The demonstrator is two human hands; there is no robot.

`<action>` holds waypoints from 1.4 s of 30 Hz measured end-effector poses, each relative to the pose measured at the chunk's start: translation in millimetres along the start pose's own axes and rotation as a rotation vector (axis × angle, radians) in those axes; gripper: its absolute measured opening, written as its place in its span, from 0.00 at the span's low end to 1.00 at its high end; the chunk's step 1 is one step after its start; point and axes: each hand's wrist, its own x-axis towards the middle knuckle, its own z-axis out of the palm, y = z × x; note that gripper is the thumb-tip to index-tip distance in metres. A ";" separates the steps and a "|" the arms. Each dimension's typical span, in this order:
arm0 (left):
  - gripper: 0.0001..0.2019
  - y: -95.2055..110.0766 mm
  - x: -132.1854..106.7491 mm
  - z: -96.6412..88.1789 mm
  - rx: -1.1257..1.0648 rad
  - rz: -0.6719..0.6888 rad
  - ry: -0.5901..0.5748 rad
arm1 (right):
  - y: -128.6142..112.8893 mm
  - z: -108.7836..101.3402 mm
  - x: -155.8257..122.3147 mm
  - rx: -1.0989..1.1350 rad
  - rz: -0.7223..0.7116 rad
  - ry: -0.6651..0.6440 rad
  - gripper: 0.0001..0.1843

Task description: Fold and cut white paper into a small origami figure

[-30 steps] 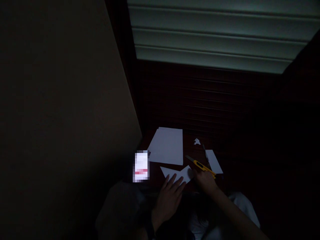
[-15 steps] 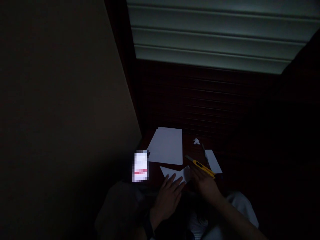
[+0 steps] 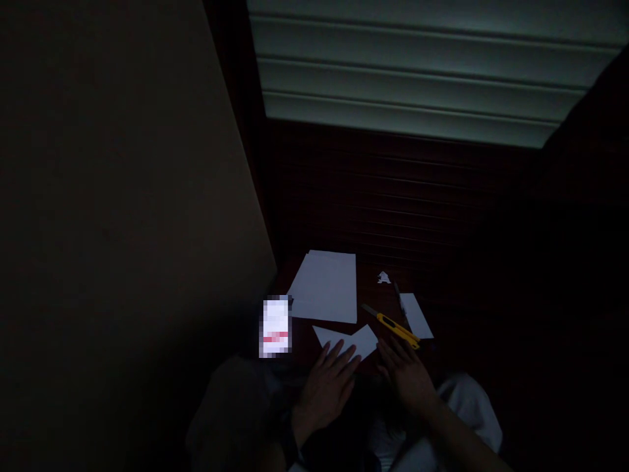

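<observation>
Folded paper (image 3: pixel 351 339) lies at the near edge of the dark tabletop (image 3: pixel 373 294), with the left hand (image 3: pixel 327 387) flat on it, fingers (image 3: pixel 339 354) spread. The right hand (image 3: pixel 407 375) sits at its 4 o'clock, fingers spread too and gripping nothing, just below the yellow cutter (image 3: pixel 396 326). There's a big sheet (image 3: pixel 327 285) at 11 o'clock, a lit phone (image 3: pixel 275 326) at 9, a strip (image 3: pixel 415 314) at 2, and a scrap (image 3: pixel 383 278) at 1.
</observation>
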 end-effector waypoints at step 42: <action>0.16 -34.5 54.0 14.7 -0.109 0.008 0.062 | -23.9 15.9 26.6 -0.118 0.055 -0.093 0.15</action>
